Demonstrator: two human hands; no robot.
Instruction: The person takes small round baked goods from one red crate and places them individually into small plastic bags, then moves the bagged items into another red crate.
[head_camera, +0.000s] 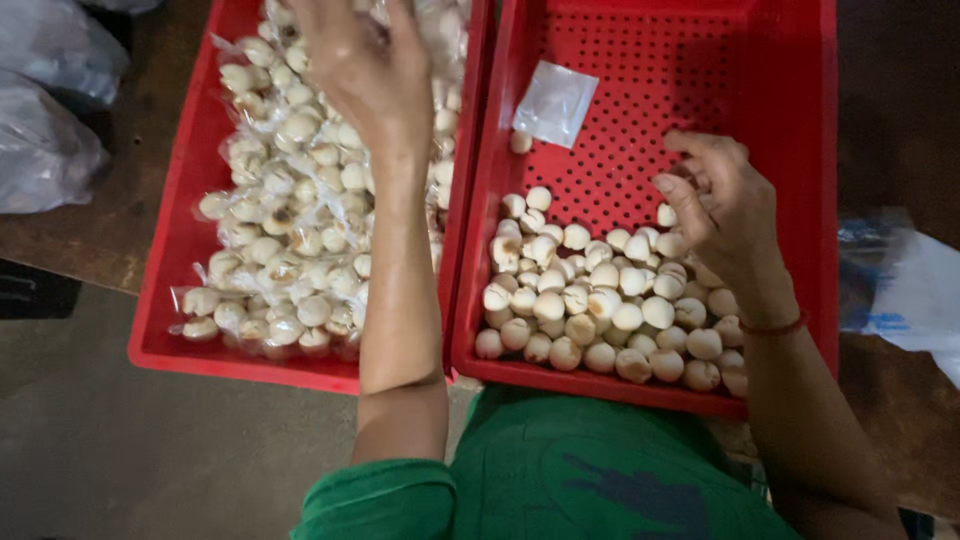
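The right hand (722, 205) curled its fingers (672, 190) loosely just above the loose white balls (600, 305); left hand's (365, 70) fingers spread over bagged ones (290, 215).

left hand (365, 65): bare, no ring or band visible, at top centre of frame | right hand (722, 205): bare, thin red-orange string bracelet (775, 327) round the wrist | clothing: green garment, short green sleeve (380, 498) at lower left, dark blue print on the front (640, 495) at bottom centre
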